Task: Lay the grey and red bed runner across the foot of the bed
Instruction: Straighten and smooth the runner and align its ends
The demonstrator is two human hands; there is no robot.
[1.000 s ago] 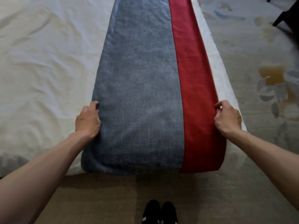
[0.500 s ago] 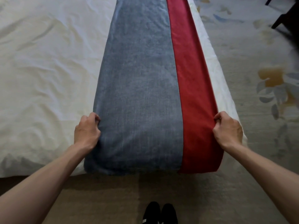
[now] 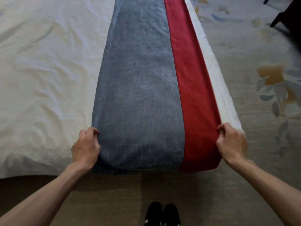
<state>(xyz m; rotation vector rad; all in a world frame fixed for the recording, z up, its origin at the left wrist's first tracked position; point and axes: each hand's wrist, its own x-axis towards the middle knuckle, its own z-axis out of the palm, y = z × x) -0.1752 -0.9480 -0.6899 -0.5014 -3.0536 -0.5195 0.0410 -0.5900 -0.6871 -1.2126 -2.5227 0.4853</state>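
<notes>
The bed runner (image 3: 146, 128) lies lengthwise along the right-hand margin of the bed (image 3: 40, 70), from the near edge away to the top of the view. Its broad grey panel (image 3: 135, 70) is on the inner side and its narrow red band (image 3: 193, 95) on the outer side. A strip of white cover (image 3: 216, 88) shows between the band and the bed's outer edge. The runner's near end folds over the near edge of the bed and hangs down its side.

The left hand (image 3: 85, 145) grips the grey edge, fingers curled round the cloth. The right hand (image 3: 231, 142) pinches the red edge, fingers curled likewise. Both hands sit level, close to the bed's near edge.

Patterned carpet (image 3: 260, 46) lies to the right of the bed. Two black shoes (image 3: 162, 214) stand below the runner's end.
</notes>
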